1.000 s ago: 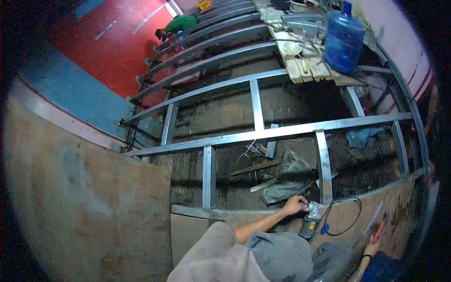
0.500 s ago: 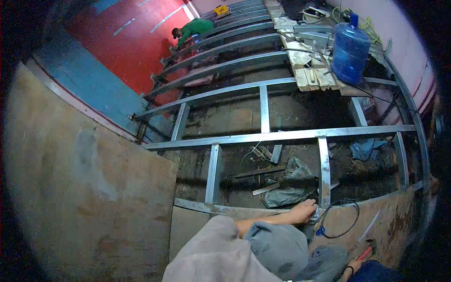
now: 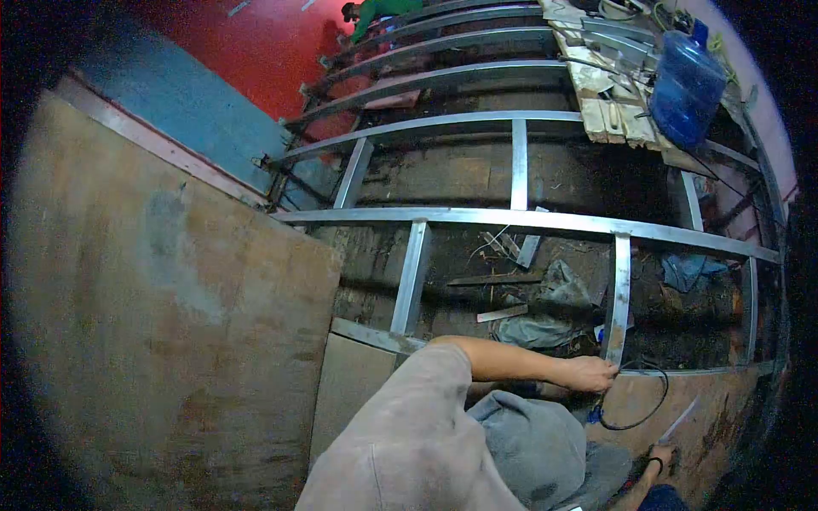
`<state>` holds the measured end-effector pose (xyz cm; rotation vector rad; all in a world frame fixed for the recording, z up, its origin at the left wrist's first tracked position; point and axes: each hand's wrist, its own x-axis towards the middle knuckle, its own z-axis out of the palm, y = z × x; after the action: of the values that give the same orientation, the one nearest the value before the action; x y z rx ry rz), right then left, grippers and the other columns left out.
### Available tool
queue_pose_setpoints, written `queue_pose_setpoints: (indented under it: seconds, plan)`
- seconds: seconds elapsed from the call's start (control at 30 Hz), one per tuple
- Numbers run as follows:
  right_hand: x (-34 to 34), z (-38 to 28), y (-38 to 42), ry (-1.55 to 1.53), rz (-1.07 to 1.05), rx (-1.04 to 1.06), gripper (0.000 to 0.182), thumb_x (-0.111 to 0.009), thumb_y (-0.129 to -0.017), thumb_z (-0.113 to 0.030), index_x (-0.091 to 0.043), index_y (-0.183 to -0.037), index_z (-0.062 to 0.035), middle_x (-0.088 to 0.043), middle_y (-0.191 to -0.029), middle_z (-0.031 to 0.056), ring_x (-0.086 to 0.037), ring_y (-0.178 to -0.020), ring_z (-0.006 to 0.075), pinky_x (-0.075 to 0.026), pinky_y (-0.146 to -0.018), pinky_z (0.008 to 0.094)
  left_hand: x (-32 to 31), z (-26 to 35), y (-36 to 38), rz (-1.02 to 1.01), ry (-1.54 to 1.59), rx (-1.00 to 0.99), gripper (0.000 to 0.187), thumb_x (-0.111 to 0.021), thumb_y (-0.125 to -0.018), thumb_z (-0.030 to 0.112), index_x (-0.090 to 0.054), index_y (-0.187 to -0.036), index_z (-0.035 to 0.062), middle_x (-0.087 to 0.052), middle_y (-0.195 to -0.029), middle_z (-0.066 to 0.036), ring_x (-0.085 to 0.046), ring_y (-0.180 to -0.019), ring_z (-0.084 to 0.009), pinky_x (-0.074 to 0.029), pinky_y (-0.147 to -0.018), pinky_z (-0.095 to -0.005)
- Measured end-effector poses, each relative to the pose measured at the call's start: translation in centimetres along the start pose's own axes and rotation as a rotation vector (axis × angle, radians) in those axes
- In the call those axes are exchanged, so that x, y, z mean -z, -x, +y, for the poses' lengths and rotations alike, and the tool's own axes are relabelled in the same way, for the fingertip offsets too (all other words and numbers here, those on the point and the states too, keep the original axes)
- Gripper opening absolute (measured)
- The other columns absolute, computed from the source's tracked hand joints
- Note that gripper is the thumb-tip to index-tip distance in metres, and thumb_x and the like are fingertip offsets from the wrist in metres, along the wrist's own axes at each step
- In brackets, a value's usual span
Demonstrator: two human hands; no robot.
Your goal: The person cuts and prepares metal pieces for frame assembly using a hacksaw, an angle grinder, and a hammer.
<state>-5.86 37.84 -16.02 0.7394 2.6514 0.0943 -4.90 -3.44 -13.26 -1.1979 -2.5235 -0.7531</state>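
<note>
My left hand (image 3: 590, 373) reaches across from a beige sleeve (image 3: 400, 426). Its fingers are pinched together at the near end of a short metal crosspiece (image 3: 618, 294); whatever is between them is too small to make out. Beside it, a black cable (image 3: 663, 400) loops over the plywood sheet (image 3: 711, 400). At the lower right, my right hand (image 3: 662, 458), with a dark band at the wrist, is closed low over the plywood. A bit of red handle (image 3: 629, 485) shows by the wrist, and the fingers hide most of the hammer. A pale strip (image 3: 680, 419) lies just beyond the fingers.
Metal floor framing (image 3: 477, 219) spans a dark gap with scraps and crumpled sheeting (image 3: 532, 330) below. A large plywood sheet (image 3: 170, 324) covers the left. A blue water jug (image 3: 688, 89) stands on boards at upper right. Another person in green (image 3: 379, 15) crouches at the far wall.
My left hand has shifted right and its fingers now pinch at the crosspiece end. My right hand has moved forward, covering the hammer head seen before. The view has tilted downward.
</note>
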Motion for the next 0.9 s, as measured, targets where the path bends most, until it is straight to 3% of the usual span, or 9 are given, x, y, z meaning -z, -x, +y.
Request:
queue_pose_setpoints:
  seconds: [0.03,0.1,0.2,0.3,0.43,0.5,0.77,0.83,0.9]
  plan:
    - [-2.4,0.5,-2.7,-0.01,-0.091,0.012,0.047,-0.064,-0.075,-0.034,-0.057,-0.1,0.005,-0.061,-0.095,0.0254,-0.057,-0.091,0.038,-0.046,-0.075,0.0464,0.1,0.0,0.1,-0.032,-0.02,0.002,0.017,-0.052,-0.072,0.015,-0.057,-0.075,-0.001,-0.05,-0.078,-0.013,-0.056,-0.073,-0.0257,-0.049,-0.06,-0.0342]
    - [-9.1,4.1,-8.1,0.023,0.09,0.203,0.041,-0.061,-0.078,-0.031,-0.058,-0.099,0.004,-0.062,-0.092,0.0226,-0.059,-0.088,0.036,-0.045,-0.075,0.0458,-0.5,0.2,0.0,-0.064,-0.067,0.031,0.018,-0.053,-0.071,0.016,-0.056,-0.076,-0.0016,-0.051,-0.076,-0.013,-0.056,-0.069,-0.0254,-0.049,-0.059,-0.0347]
    - [-10.3,2.8,-7.9,0.006,0.496,-0.045,0.027,-0.054,-0.083,-0.025,-0.062,-0.089,0.0005,-0.063,-0.084,0.0182,-0.061,-0.08,0.0328,-0.046,-0.076,0.0407,-0.9,0.2,0.0,-0.069,-0.127,0.058,0.021,-0.053,-0.07,0.017,-0.055,-0.077,-0.0024,-0.052,-0.073,-0.013,-0.056,-0.064,-0.025,-0.048,-0.054,-0.0355]
    - [-9.3,4.4,-5.9,0.11,0.251,0.009,0.03,-0.054,-0.079,-0.028,-0.06,-0.094,-0.0022,-0.062,-0.092,0.0168,-0.062,-0.076,0.0334,-0.049,-0.067,0.0431,-0.7,0.2,-0.1,-0.044,-0.142,0.079,0.023,-0.054,-0.068,0.018,-0.055,-0.077,-0.0026,-0.053,-0.071,-0.014,-0.056,-0.061,-0.025,-0.046,-0.051,-0.0353]
    - [-9.1,4.0,-6.6,-0.136,0.358,-0.049,0.033,-0.058,-0.08,-0.031,-0.062,-0.093,-0.0001,-0.063,-0.085,0.0191,-0.061,-0.081,0.0349,-0.047,-0.07,0.0434,0.5,0.6,-0.5,-0.087,-0.211,0.085,0.025,-0.054,-0.067,0.02,-0.055,-0.078,-0.0027,-0.053,-0.066,-0.012,-0.056,-0.058,-0.0246,-0.042,-0.047,-0.0341]
    - [-11.3,8.5,-9.7,-0.1,-0.02,0.273,0.034,-0.058,-0.079,-0.03,-0.062,-0.095,-0.0001,-0.062,-0.092,0.0227,-0.06,-0.083,0.0373,-0.047,-0.068,0.0448,0.0,0.5,-0.7,-0.113,-0.232,0.093,0.023,-0.055,-0.067,0.021,-0.057,-0.075,-0.0013,-0.054,-0.065,-0.011,-0.056,-0.057,-0.0239,-0.041,-0.046,-0.0343]
    - [-11.9,8.6,-9.1,-0.224,0.033,0.182,0.036,-0.056,-0.08,-0.027,-0.057,-0.103,0.0012,-0.06,-0.098,0.0247,-0.058,-0.089,0.0386,-0.045,-0.073,0.0448,-4.7,-0.2,-1.2,-0.307,-0.027,0.182,0.017,-0.056,-0.067,0.021,-0.064,-0.061,0.0075,-0.055,-0.066,-0.009,-0.054,-0.057,-0.0216,-0.039,-0.045,-0.0361]
    - [-12.0,8.5,-9.0,-0.266,0.048,0.153,0.037,-0.055,-0.081,-0.026,-0.055,-0.105,0.0016,-0.059,-0.099,0.0253,-0.057,-0.091,0.039,-0.045,-0.074,0.0448,-2.3,1.8,-1.4,-0.131,-0.424,0.185,0.017,-0.055,-0.07,0.02,-0.063,-0.062,0.0061,-0.053,-0.066,-0.01,-0.055,-0.062,-0.0229,-0.041,-0.049,-0.0362]
    - [-12.3,8.5,-9.0,-0.3,0.054,0.13,0.038,-0.055,-0.081,-0.025,-0.053,-0.108,0.002,-0.058,-0.101,0.0259,-0.057,-0.093,0.0394,-0.044,-0.076,0.0448,-1.9,2.3,-1.3,-0.052,-0.394,0.19,0.019,-0.055,-0.071,0.021,-0.061,-0.065,0.0041,-0.052,-0.066,-0.011,-0.055,-0.068,-0.0245,-0.043,-0.052,-0.0367]
